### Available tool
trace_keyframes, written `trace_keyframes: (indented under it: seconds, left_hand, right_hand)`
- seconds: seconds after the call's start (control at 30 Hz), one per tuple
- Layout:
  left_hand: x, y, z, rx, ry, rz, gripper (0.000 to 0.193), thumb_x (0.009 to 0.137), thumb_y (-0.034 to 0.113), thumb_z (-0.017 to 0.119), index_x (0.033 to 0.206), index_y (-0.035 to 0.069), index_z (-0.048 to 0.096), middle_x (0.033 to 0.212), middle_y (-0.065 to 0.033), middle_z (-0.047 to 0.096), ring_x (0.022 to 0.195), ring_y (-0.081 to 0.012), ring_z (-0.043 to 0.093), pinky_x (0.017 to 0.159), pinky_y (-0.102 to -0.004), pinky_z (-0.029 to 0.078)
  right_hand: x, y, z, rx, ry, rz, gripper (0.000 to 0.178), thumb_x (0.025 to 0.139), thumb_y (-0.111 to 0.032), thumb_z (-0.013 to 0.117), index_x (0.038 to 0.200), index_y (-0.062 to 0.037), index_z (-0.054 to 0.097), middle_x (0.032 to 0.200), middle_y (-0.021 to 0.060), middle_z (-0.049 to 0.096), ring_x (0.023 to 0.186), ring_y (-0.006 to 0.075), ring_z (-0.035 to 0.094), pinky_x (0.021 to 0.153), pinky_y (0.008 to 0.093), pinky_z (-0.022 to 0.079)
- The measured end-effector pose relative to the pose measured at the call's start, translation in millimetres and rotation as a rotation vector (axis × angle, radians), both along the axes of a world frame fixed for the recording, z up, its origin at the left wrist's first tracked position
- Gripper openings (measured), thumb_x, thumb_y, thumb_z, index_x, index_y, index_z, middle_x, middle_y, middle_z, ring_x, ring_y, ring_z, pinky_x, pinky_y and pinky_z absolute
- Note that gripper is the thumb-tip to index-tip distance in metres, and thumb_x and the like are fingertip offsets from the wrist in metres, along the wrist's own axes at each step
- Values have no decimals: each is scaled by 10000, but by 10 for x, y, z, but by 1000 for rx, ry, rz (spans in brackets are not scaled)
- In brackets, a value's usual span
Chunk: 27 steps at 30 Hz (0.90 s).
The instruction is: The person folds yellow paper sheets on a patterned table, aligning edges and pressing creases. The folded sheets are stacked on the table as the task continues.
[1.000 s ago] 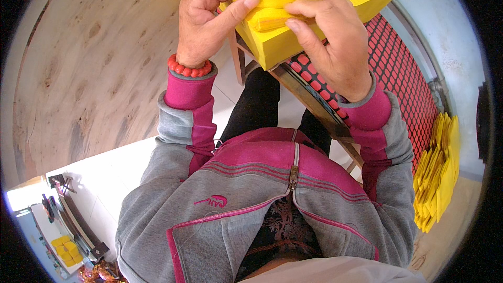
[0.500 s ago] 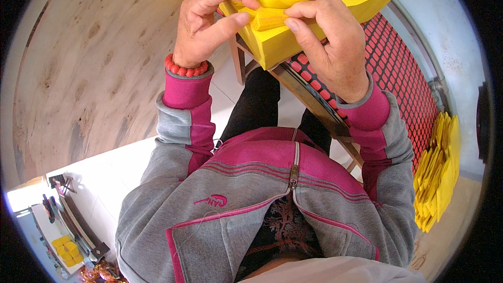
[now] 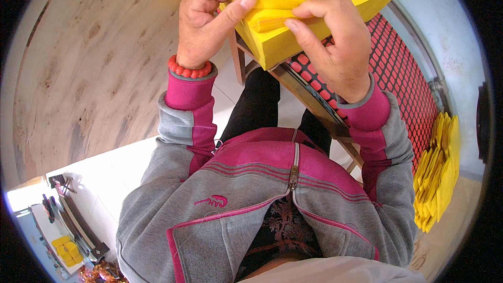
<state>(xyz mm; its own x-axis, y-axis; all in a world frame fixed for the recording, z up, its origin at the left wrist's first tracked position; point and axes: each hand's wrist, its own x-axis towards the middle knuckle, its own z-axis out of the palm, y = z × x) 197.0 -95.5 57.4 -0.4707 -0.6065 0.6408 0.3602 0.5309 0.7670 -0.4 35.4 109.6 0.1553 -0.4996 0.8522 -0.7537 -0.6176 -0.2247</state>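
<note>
A thick stack of yellow paper sheets [image 3: 340, 5] lies on a wooden stool at the top of the head view. Both hands work on one yellow sheet [image 3: 272, 0] on top of the stack, partly folded into a narrow roll. My left hand [image 3: 207, 18] pinches the sheet's left end between thumb and fingers; a red bead bracelet [image 3: 189, 69] circles that wrist. My right hand [image 3: 330, 34] grips the sheet's right side, its thumb pressing the folded edge.
A red plastic crate [image 3: 408, 78] stands under and to the right of the stool. A pile of folded yellow papers [image 3: 437, 173] lies on the floor at right. A big wooden board [image 3: 99, 57] fills the left. A small stand with tools [image 3: 68, 230] sits lower left.
Both hands have shifted slightly up and left over the stack, and the fingers have tightened the fold in the yellow sheet.
</note>
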Motion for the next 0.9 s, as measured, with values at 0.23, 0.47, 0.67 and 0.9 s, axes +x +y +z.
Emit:
trace_keyframes:
  seconds: [0.23, 0.47, 0.67, 0.9]
  left_hand:
    - [-52, 10, -11, 23, 69, 25, 106, 961, 2, 610, 1060, 14, 574, 1005, -50, 671, 917, -113, 642, 847, -260, 509]
    - [62, -115, 23, -228, -38, -56, 156, 896, 73, 581, 1017, -7, 639, 1059, -102, 675, 1047, -194, 619, 1015, -346, 425]
    - [55, -116, 45, -293, -51, -146, 238, 829, 115, 589, 1003, -27, 670, 1149, -152, 660, 1129, -262, 598, 1069, -380, 370]
    - [23, -27, 81, -228, -62, -71, 228, 863, 35, 559, 1028, -31, 701, 1155, -146, 678, 1113, -233, 614, 1004, -338, 429]
  right_hand:
    - [-16, -61, 9, -42, 103, 17, 121, 817, -55, 727, 903, -6, 657, 1219, 245, 638, 1131, 383, 628, 965, 408, 501]
    - [13, 36, 24, 105, 90, -47, 147, 824, -48, 723, 937, -3, 641, 1216, 238, 641, 1133, 380, 626, 966, 407, 499]
    - [30, -16, 2, 58, 45, -5, 158, 822, -47, 725, 943, 2, 636, 1208, 247, 642, 1115, 383, 634, 953, 399, 504]
    - [-51, -8, 69, 49, 46, 60, 146, 845, -71, 711, 924, 23, 632, 1190, 255, 648, 1066, 358, 665, 916, 380, 520]
